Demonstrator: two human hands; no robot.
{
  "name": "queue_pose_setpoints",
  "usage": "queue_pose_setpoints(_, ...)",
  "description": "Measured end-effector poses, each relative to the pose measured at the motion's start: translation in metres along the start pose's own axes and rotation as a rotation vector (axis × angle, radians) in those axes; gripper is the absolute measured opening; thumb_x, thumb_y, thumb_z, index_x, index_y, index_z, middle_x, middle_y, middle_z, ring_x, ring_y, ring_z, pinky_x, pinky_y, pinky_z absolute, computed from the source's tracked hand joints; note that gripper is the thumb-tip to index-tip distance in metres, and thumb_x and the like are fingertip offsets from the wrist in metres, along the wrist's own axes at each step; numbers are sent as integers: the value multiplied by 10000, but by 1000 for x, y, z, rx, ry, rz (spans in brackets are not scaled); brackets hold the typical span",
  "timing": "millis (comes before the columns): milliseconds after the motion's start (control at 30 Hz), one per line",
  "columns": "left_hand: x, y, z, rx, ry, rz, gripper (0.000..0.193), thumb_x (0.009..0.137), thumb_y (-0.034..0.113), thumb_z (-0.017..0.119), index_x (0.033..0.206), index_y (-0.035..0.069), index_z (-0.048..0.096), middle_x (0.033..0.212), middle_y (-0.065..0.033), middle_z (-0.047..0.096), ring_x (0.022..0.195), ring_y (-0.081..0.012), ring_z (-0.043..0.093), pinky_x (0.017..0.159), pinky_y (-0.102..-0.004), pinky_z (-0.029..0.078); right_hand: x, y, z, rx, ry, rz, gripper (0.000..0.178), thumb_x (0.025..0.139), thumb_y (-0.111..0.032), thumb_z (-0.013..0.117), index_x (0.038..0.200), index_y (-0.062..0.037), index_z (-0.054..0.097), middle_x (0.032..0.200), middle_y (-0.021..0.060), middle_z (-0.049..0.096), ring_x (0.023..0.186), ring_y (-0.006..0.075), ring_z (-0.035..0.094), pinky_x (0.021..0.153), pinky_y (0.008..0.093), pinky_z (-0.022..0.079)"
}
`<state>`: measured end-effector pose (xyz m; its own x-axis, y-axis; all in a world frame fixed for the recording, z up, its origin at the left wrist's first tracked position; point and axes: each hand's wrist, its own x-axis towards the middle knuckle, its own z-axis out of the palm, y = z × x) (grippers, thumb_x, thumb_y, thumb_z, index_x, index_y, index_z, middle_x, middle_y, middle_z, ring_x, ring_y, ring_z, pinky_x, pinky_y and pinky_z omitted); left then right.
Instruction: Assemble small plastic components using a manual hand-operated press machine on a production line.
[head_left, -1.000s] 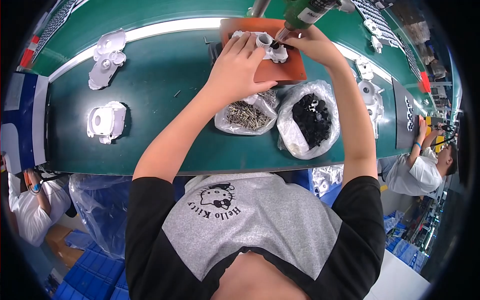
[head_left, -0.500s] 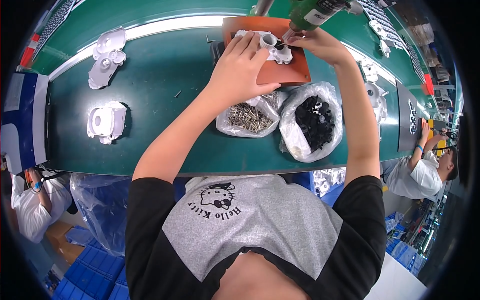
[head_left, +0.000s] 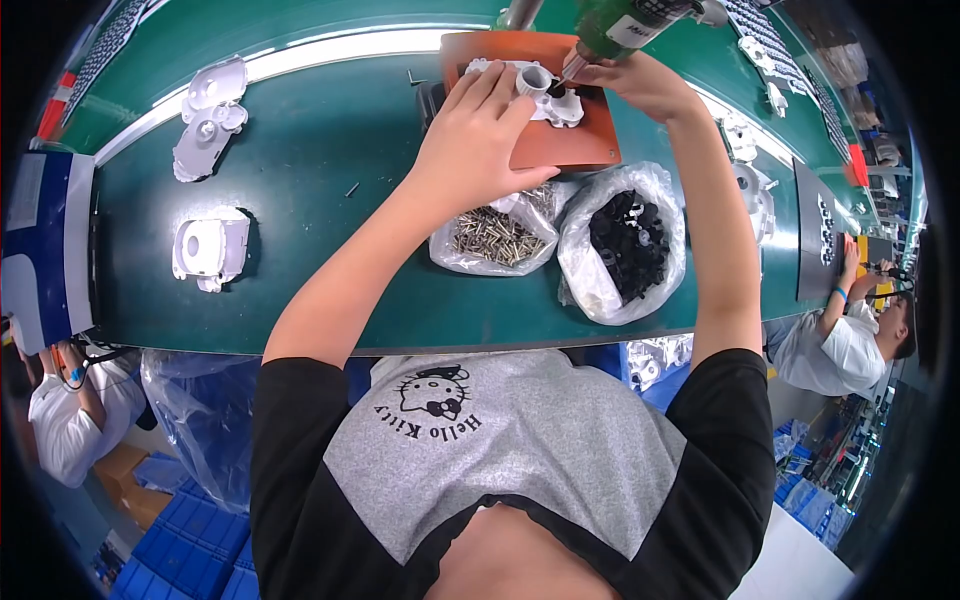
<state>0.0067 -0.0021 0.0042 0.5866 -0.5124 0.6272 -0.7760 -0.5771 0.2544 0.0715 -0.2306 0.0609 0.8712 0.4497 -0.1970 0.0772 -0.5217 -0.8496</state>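
Note:
An orange fixture board (head_left: pixel 560 152) at the far middle of the bench carries a white plastic housing (head_left: pixel 565 112) with a round collar and a dark piece beside it. My left hand (head_left: pixel 475 140) lies over the housing's left side, fingers stretched out on it and thumb spread away over the board's near edge. A green power screwdriver (head_left: pixel 612 35) hangs from above, its thin bit pointing down at the dark piece. My right hand (head_left: pixel 640 85) is closed at the driver's nose, partly hidden behind it; the fingertips show little.
Close in front stand a plastic bag of metal screws or pins (head_left: pixel 495 237) and a bag of black small parts (head_left: pixel 628 245). White housings (head_left: pixel 212 248) lie at left, near a loose pin (head_left: pixel 352 190). A co-worker (head_left: pixel 845 345) sits at right.
My right fingers have moved from beside the bit up to the driver's nose. The bit now reaches down to the dark piece. My left hand stays on the housing.

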Motion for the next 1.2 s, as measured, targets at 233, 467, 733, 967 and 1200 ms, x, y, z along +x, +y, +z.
queue_pose_setpoints(233,1,0,0,1,-8,-6,618,638,439,766,1033,14,554,1195,-241,539,1192,-368,466,1047,-463,331,-2,-3,2,-15,18,-3,317,848,-135,634,1144,-29,594,1072,66,647,979,140,590,911,268,427)
queue_pose_setpoints(467,1,0,0,-10,-6,-3,615,636,438,765,1029,15,554,1201,-242,535,1190,-370,467,1042,-461,335,3,-2,-8,-113,-13,40,292,825,-163,662,1083,-30,629,1029,70,665,979,145,602,892,264,434)
queue_pose_setpoints(733,1,-1,0,-11,-1,-7,625,624,433,772,1032,13,553,1199,-244,536,1184,-371,472,1035,-462,342,5,1,-7,-45,-50,-51,265,829,-176,662,1051,-32,640,1011,60,664,958,142,600,886,265,436)
queue_pose_setpoints(967,1,0,0,-21,-5,-10,629,623,428,773,1043,14,553,1199,-242,536,1184,-371,471,1036,-467,340,6,-1,-4,-88,-31,-90,127,840,-116,643,908,-13,611,872,33,617,861,119,585,801,265,470)
queue_pose_setpoints(1200,1,1,-1,-23,-25,-25,643,621,412,776,1087,22,566,1202,-239,535,1188,-366,470,1045,-474,332,10,10,0,-108,15,-64,100,819,-86,656,875,-36,590,832,-8,582,788,78,537,738,223,435)
